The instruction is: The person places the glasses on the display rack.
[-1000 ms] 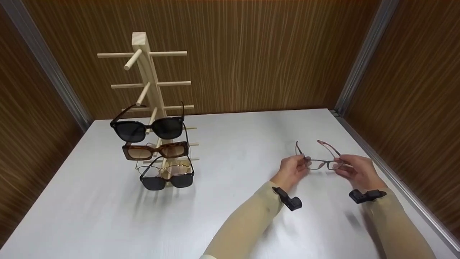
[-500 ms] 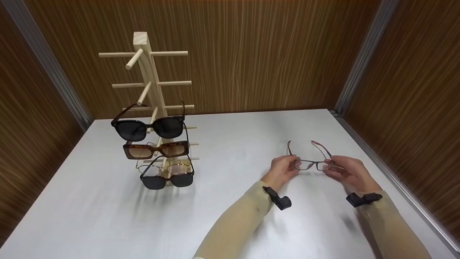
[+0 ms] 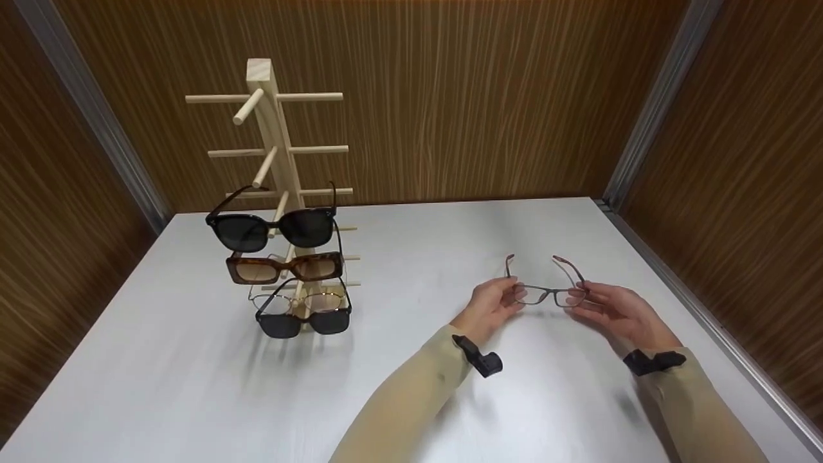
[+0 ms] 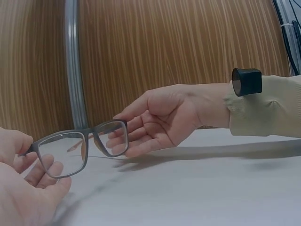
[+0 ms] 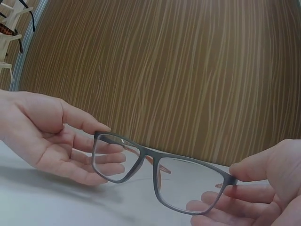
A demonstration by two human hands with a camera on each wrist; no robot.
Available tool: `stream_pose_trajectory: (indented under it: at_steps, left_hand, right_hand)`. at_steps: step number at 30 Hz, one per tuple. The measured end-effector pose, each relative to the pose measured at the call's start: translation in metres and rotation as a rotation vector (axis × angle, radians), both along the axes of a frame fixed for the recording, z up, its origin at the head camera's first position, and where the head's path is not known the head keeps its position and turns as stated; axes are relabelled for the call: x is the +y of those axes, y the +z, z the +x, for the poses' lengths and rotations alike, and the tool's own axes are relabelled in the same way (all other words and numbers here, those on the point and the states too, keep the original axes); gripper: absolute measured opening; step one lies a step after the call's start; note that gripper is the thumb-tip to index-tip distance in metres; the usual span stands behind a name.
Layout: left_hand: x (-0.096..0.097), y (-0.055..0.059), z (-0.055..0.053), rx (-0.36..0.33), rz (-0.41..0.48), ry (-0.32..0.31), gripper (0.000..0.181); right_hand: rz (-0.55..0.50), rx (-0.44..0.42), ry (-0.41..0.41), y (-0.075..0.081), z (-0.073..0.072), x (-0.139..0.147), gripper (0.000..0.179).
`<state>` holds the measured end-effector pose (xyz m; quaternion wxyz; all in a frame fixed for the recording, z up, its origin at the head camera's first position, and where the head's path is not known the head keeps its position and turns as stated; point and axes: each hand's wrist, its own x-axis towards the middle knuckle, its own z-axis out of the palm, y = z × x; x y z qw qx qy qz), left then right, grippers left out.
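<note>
A pair of eyeglasses (image 3: 545,291) with a dark grey frame, clear lenses and reddish temple tips is held between both hands at the right of the table. Its temples are unfolded and point away from me. My left hand (image 3: 492,305) pinches the left hinge corner between thumb and fingers. At the opposite corner my right hand (image 3: 622,312) pinches the frame the same way, as the right wrist view shows with the frame (image 5: 155,174) filling the middle. In the left wrist view the right hand (image 4: 164,117) has its fingers behind the lens.
A wooden display rack (image 3: 273,128) with pegs stands at the left. It carries black sunglasses (image 3: 273,230), tortoiseshell sunglasses (image 3: 286,267), thin gold-rimmed glasses (image 3: 270,302) and lower black sunglasses (image 3: 305,323). Wood-grain panels (image 3: 437,96) enclose the white table (image 3: 411,386) at back and sides.
Both hands have moved left with the eyeglasses, still gripping both ends of the frame. The rack appears shifted slightly right as the head view turns a little.
</note>
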<state>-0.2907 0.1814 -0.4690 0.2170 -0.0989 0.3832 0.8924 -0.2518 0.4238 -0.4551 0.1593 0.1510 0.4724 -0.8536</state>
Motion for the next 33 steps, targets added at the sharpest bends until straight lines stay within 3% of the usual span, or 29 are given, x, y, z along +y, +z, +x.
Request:
stream_pose_trajectory:
  at_steps: [6, 17, 33]
  left_hand:
    - [-0.01, 0.0, 0.002, -0.021, 0.002, -0.009, 0.01]
    - [-0.03, 0.005, 0.006, -0.001, -0.018, -0.008, 0.011]
    - [-0.076, 0.016, 0.019, -0.013, -0.02, 0.002, 0.015]
  right_hand:
    - [-0.019, -0.026, 0.012, 0.0, 0.004, -0.006, 0.021]
    - [-0.121, -0.071, -0.012, 0.002, 0.008, -0.026, 0.021]
    - [-0.056, 0.061, 0.091, 0.004, 0.011, -0.063, 0.025]
